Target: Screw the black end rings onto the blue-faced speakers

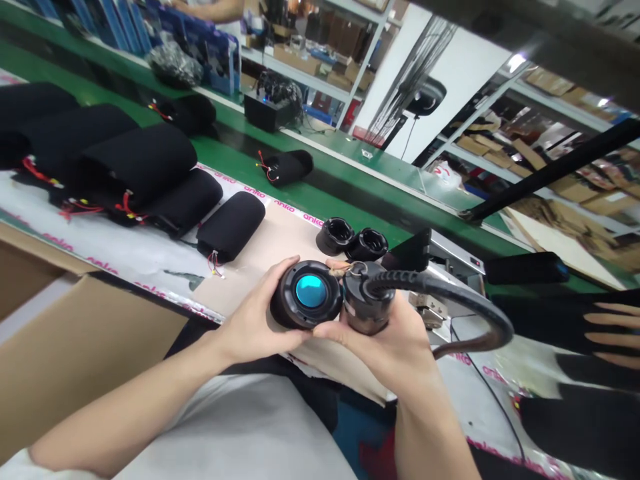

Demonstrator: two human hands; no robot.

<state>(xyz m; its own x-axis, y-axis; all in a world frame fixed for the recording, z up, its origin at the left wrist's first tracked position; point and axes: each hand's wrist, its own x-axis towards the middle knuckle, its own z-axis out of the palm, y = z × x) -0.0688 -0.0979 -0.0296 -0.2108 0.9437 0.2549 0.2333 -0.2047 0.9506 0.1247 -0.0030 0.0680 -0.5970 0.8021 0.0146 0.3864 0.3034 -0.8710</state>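
My left hand [260,320] is wrapped round a black cylinder [287,300] whose round end, with a shiny blue disc, faces up. My right hand [385,340] grips a dark cylindrical tool [369,300] with a thick black hose [465,300] curving off to the right. Tool and cylinder are side by side, seemingly touching, and the right thumb reaches the cylinder's lower edge. Just beyond them stand two black rings [336,235] on the bench. A black fabric-covered cylinder with loose wires [233,227] lies to the left.
Several black cylinders with red wires [135,163] lie at the left. Another one [287,167] rests on the green conveyor [345,190]. A cardboard box [85,347] is at lower left, a metal device [455,257] at right. Another person's hand [613,330] is over black pieces at far right.
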